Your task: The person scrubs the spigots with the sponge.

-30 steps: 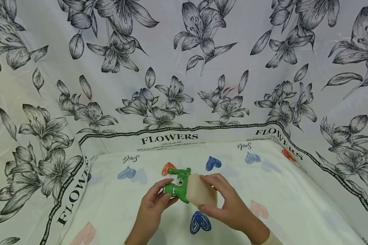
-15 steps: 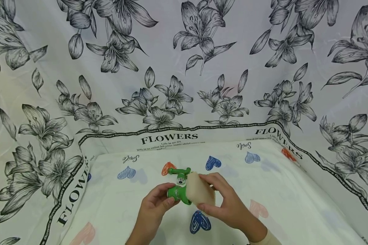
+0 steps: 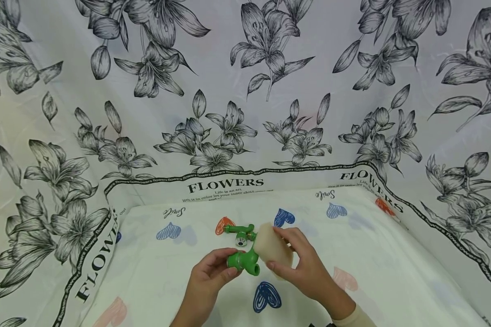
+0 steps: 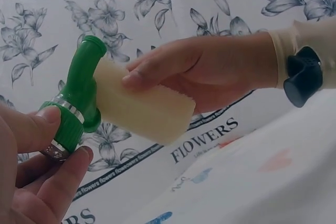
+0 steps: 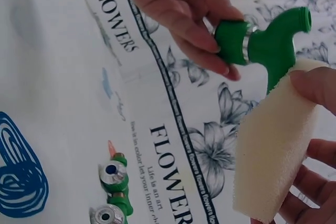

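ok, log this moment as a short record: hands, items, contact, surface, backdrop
left_hand: left hand, gripping the curved fitting by its ribbed collar
right_hand: right hand, holding the sponge
held_left: curved fitting, green, silver-banded
held_right: sponge, pale beige
contact: sponge overlaps one branch of the curved fitting in view; touch unclear
on_surface: green pipe fitting with silver outlets, lying beyond the hands
surface: heart-print cloth
backdrop: lily-print curtain
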A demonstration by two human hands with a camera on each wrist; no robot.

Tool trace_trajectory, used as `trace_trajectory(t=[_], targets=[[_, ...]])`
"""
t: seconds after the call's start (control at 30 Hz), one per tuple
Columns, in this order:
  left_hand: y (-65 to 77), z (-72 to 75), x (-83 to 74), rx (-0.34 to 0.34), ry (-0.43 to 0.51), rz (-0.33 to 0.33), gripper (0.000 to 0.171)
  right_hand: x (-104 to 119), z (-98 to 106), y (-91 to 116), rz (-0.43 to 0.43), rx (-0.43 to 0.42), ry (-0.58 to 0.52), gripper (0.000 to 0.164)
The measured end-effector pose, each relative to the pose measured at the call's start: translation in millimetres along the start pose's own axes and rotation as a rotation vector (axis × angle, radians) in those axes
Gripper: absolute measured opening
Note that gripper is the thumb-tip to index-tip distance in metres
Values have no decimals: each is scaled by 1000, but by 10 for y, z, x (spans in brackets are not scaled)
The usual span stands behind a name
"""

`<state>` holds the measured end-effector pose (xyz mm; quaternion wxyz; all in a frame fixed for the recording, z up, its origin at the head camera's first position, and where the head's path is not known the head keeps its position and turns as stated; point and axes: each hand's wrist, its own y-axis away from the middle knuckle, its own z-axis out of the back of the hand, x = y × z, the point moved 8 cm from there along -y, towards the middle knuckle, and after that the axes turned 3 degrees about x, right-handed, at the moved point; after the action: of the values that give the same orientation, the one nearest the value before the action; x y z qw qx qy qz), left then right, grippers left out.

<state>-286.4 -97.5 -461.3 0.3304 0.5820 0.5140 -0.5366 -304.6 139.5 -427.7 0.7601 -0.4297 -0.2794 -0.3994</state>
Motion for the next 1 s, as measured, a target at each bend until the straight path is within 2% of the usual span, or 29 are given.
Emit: trace_trajectory(t=[0.27,0.6,0.73,0.87,1.0], targets=[[-19,79,19,-56,1,5,42,87,-104,21,6,64,-93,67],[-17,82,49,-54,17,28,43,74,-126,32,-15,107,-194,65],[-17,99,67,-53,16,28,44,89,-160,59,-2,157,-237,61],[-22,123,91,-62,17,32,45,135,-197,80,15,199,-246,59],[-21,119,101,-59,17,36,45,147,-173,68,42,179,-221,60]])
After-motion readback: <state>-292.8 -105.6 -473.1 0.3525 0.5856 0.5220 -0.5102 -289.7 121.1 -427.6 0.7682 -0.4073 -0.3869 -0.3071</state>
